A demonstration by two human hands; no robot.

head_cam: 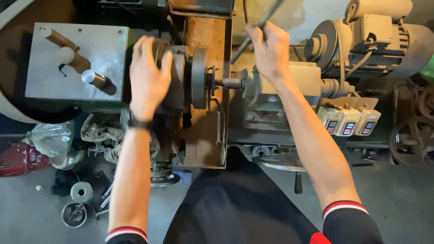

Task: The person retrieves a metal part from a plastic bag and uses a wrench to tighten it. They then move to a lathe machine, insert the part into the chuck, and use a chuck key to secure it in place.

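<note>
Your left hand [148, 77] sits left of frame centre, palm flat and fingers wrapped over the round metal chuck [174, 77] of the lathe, gripping its rim. Dark wristband just below it.

Your right hand [270, 52] is upper centre-right, fist closed around a thin dark metal rod [253, 34]. The rod runs diagonally from the top edge of frame down toward the spindle area between your hands; its lower end is partly hidden, can't tell if it touches anything there.

Between the hands: a grey disc [199, 77] just right of the chuck, then a short shaft stub [230, 83] pointing right.

Upper left: grey gearbox cover [77, 61] with three lever handles standing off it. Upper right: electric motor [384, 36] with pulley. Below it, mid-right, a row of three switch boxes [348, 121]. Far right edge, a spoked handwheel [413, 142].

Lower left on the floor: a crumpled plastic bag [49, 138] and two small round metal parts [79, 203].
</note>
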